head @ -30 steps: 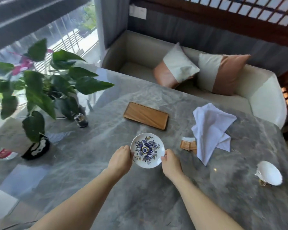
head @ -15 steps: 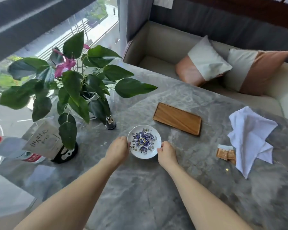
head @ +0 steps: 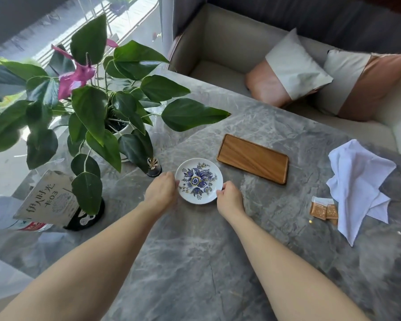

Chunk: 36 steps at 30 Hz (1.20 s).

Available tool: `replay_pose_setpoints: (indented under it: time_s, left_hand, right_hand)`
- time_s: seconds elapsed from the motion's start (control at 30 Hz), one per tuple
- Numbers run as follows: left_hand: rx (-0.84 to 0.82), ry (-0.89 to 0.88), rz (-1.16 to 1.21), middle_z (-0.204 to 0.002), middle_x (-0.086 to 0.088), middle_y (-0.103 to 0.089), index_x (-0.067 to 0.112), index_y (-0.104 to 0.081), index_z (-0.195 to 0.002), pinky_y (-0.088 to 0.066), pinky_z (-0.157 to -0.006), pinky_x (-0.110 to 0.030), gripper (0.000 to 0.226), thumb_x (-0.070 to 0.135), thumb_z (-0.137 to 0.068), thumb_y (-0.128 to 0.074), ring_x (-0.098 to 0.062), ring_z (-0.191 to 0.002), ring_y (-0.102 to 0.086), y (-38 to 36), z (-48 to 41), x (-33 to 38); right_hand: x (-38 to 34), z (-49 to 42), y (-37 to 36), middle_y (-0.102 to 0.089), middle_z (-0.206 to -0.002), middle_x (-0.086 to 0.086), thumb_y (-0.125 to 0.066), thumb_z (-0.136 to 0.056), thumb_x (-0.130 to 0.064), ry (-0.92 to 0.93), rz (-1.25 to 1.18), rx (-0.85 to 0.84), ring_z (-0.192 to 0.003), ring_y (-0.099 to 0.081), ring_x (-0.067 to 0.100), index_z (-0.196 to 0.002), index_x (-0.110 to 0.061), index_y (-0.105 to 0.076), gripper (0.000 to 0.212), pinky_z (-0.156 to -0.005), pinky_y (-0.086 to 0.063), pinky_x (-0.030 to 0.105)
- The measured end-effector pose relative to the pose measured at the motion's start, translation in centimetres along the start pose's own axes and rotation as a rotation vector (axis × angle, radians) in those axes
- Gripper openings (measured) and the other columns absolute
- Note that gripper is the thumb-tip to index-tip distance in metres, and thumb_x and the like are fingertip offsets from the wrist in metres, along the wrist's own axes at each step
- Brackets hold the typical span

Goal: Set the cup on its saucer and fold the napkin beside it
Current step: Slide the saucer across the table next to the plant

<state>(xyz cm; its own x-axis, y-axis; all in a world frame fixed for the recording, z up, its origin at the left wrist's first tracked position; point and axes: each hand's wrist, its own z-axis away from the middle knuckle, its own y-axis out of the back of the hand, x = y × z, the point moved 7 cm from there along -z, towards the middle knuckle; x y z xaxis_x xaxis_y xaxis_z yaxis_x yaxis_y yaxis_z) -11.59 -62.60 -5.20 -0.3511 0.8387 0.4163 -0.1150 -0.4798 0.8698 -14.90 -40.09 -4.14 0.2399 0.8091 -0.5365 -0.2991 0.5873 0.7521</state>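
A white saucer with a blue flower pattern lies on the grey marble table, near the middle. My left hand grips its left rim and my right hand grips its right rim. A crumpled white napkin lies unfolded at the right side of the table. The cup is out of view.
A wooden tray lies just behind the saucer to the right. Small brown packets sit beside the napkin. A potted plant, a small dark toothpick holder and a card sign stand at the left. A sofa with cushions is beyond the table.
The saucer, held in both hands, has shifted left along the table towards the plant. The view has swung left, and the cup at the right has left the frame.
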Motion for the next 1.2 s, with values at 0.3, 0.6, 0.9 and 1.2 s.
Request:
replay_pose_setpoints:
  time_s: [0.3, 0.6, 0.9, 1.2]
  left_hand:
    - [0.015, 0.021, 0.008, -0.104, -0.014, -0.063, 0.014, -0.049, -0.090, -0.037, -0.067, -0.038, 0.022, 0.032, -0.103, -0.048, -0.035, -0.096, -0.061, 0.0, -0.7, 0.2]
    - [0.062, 0.092, 0.080, -0.088, -0.013, -0.061, 0.009, -0.050, -0.083, -0.036, -0.066, -0.039, 0.040, 0.044, -0.100, -0.041, -0.035, -0.086, -0.058, 0.6, 2.3, 0.4]
    - [0.028, -0.019, -0.035, -0.093, -0.010, -0.065, 0.014, -0.055, -0.085, -0.049, -0.069, -0.041, 0.040, 0.052, -0.091, -0.047, -0.034, -0.090, -0.063, -2.2, 8.7, 7.8]
    - [-0.099, -0.244, -0.080, -0.103, -0.011, -0.064, 0.013, -0.059, -0.098, -0.051, -0.085, -0.041, 0.044, 0.054, -0.092, -0.046, -0.032, -0.105, -0.060, -9.3, 13.7, 22.4]
  right_hand:
    - [0.0, -1.4, -0.2, -0.064, -0.111, 0.020, -0.056, -0.095, -0.012, 0.021, -0.017, -0.012, -0.103, -0.059, 0.036, -0.107, 0.000, -0.057, 0.017, -0.074, -0.037, 0.033]
    - [1.9, 0.5, 1.4, -0.064, -0.112, 0.017, -0.057, -0.096, -0.025, 0.012, -0.066, -0.033, -0.108, -0.058, 0.034, -0.117, -0.004, -0.056, 0.030, -0.090, -0.044, 0.037]
    - [8.5, 3.8, 8.0, -0.053, -0.124, 0.006, -0.051, -0.096, -0.044, 0.094, 0.159, 0.002, -0.120, -0.045, 0.028, -0.121, -0.017, -0.057, 0.037, -0.098, -0.043, 0.040]
    - [20.8, 7.1, 17.9, -0.056, -0.126, 0.006, -0.052, -0.094, -0.048, 0.033, 0.217, 0.077, -0.120, -0.045, 0.028, -0.120, -0.017, -0.058, 0.041, -0.098, -0.040, 0.040]
